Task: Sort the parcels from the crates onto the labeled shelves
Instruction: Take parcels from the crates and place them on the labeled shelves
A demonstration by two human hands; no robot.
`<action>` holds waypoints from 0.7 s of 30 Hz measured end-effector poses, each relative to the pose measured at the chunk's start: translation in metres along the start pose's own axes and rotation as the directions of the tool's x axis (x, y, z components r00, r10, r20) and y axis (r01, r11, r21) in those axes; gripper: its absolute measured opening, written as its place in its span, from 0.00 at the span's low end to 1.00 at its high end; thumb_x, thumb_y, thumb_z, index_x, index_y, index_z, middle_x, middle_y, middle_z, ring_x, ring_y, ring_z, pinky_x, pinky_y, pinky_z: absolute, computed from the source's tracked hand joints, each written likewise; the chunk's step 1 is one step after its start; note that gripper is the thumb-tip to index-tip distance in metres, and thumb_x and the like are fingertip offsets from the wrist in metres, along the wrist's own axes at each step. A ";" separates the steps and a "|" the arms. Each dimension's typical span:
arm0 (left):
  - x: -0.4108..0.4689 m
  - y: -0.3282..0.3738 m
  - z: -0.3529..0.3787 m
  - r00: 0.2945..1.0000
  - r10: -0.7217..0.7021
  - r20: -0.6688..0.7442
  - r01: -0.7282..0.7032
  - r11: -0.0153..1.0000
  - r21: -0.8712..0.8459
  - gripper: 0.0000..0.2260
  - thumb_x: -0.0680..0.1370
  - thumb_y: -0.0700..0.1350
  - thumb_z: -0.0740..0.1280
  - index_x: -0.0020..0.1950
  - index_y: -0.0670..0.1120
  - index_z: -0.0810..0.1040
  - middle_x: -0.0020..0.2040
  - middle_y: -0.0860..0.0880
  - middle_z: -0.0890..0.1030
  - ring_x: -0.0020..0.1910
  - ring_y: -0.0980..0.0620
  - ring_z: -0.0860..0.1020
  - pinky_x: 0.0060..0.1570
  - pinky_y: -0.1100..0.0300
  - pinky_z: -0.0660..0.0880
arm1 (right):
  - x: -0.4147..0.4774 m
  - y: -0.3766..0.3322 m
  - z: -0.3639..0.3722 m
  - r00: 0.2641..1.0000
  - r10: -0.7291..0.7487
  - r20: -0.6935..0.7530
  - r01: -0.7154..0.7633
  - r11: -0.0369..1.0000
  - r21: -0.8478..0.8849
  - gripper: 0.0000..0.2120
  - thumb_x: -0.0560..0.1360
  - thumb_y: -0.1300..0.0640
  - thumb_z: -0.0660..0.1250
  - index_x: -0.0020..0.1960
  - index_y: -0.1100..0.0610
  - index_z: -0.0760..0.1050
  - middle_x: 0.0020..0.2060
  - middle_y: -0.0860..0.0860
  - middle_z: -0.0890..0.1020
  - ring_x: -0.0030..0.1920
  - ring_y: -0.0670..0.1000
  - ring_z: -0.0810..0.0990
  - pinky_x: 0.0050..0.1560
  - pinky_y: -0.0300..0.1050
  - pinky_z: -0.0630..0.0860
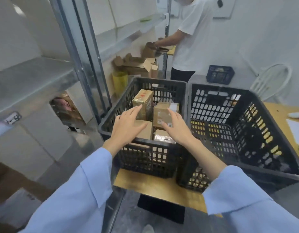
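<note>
A black slotted crate (110, 121) stands on a wooden table and holds several cardboard parcels. A tall brown box (142, 102) stands at its back, a taped box with labels (162, 113) lies right of it, and a plain box (146, 132) lies in front. A foil-wrapped parcel (163, 137) sits at the near right. My left hand (126, 126) hovers over the plain box with straight fingers. With fingers spread, my right hand (177, 127) reaches over the labelled box. Neither hand holds anything.
A second black crate (246, 132) stands to the right with no parcels visible inside. Metal shelving (44, 76) rises on the left with a label tag (11, 118). A person in a white shirt (189, 39) handles boxes at the far shelf. A blue crate (220, 74) sits behind.
</note>
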State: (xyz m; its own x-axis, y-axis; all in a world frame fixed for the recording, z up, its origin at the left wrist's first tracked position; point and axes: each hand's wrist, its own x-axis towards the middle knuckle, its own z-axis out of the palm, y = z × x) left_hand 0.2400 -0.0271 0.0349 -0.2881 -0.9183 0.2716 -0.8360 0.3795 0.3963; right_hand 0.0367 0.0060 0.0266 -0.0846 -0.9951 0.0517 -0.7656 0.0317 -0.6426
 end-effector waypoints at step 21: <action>0.176 -0.063 0.125 0.968 0.105 0.227 -0.055 0.975 -0.217 0.32 0.78 0.57 0.67 0.79 0.52 0.59 0.77 0.50 0.64 0.75 0.49 0.64 0.72 0.44 0.63 | 0.172 0.063 0.053 0.897 0.397 -0.192 -0.399 0.916 0.028 0.40 0.77 0.54 0.71 0.80 0.52 0.50 0.79 0.57 0.51 0.79 0.58 0.52 0.74 0.58 0.59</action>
State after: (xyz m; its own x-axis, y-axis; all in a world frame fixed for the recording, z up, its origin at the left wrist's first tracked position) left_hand 0.1836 -0.2264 -0.0525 -0.4728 -0.8748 0.1056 -0.6976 0.4448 0.5617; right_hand 0.0077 -0.1680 -0.0454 -0.5025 -0.8624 -0.0615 -0.6499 0.4237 -0.6309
